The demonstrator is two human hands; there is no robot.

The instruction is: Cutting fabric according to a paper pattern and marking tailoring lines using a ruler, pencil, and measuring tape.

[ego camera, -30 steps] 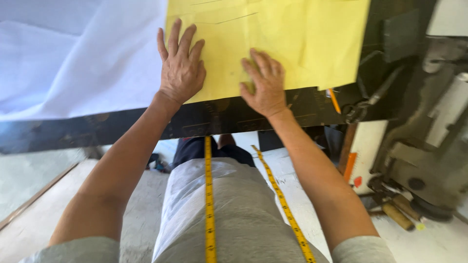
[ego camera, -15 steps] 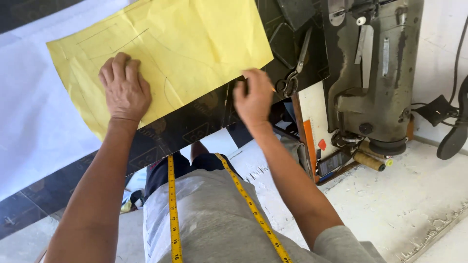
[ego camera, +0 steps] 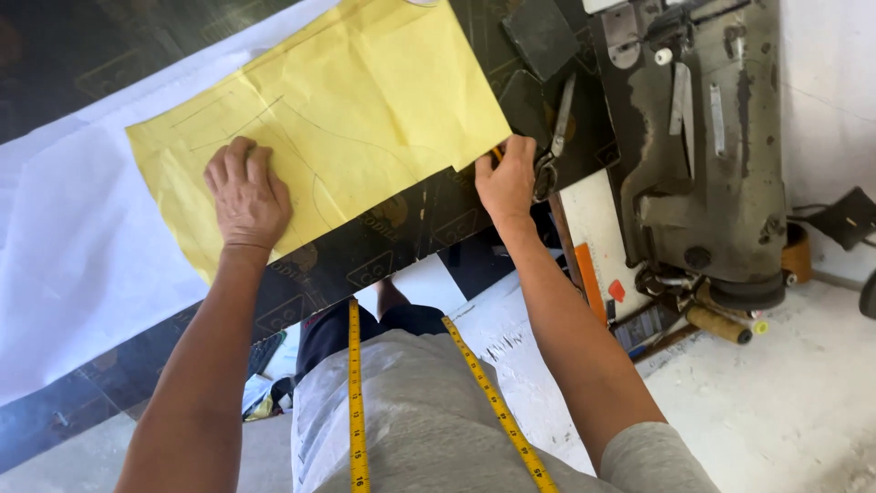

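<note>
The left hand (ego camera: 245,196) lies flat, fingers spread a little, palm down on the yellow paper (ego camera: 338,119), near its lower left corner and touching it. The right hand (ego camera: 506,178) is closed around a pencil (ego camera: 496,153), whose orange tip just shows above the knuckles; it sits at the paper's right edge, at the small notch there. The paper lies straight ahead of both hands, its long axis running from lower left to upper right across the dark table (ego camera: 401,228). Curved pencil lines cross the sheet between the two hands. The left hand is on the sheet; the right is at its border. Just beyond the right hand, scissors (ego camera: 555,137) lie on the table, blades pointing away, almost touching the knuckles. White cloth (ego camera: 73,237) lies under the paper's left part. A sewing machine (ego camera: 703,146) stands further right. A yellow tape measure (ego camera: 356,402) hangs down the person's front.
</note>
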